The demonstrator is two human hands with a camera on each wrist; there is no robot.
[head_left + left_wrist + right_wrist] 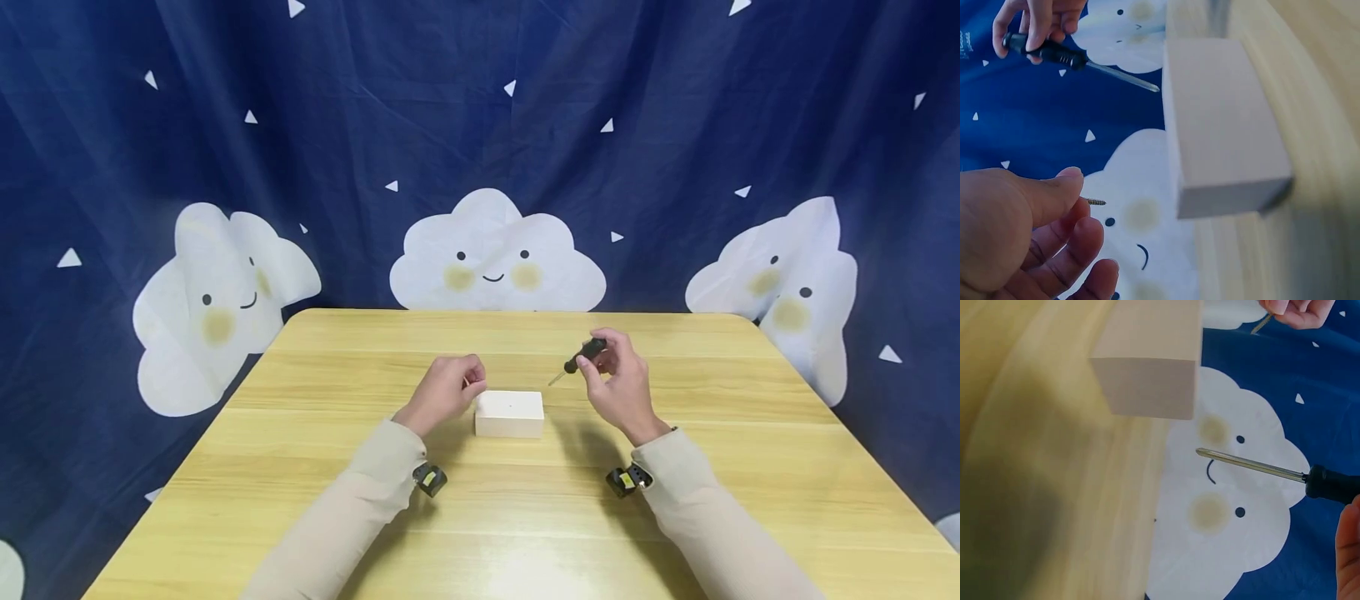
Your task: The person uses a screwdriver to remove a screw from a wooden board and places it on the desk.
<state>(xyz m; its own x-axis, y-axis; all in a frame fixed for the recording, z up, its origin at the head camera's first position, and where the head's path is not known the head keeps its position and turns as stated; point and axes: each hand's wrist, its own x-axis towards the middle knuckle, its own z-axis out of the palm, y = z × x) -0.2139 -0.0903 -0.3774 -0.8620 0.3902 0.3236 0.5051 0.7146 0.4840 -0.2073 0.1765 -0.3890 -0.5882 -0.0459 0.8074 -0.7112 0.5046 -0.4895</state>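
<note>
A pale rectangular block point(509, 415) lies on the table, with a small dark dot on its top face. My left hand point(446, 390) is at the block's left rear corner; whether it touches cannot be told. Between thumb and index finger it pinches a screw point(1095, 201), whose threaded tip sticks out in the left wrist view. To the right of the block, my right hand point(618, 385) grips a screwdriver point(585, 356) by its black handle. The metal shaft point(1250, 465) slants down toward the block, and its tip is apart from it.
The wooden table point(337, 508) reaches back to a dark blue curtain point(480, 108) printed with white clouds and triangles. A small black camera sits on each wrist, the left one point(430, 479) and the right one point(628, 480).
</note>
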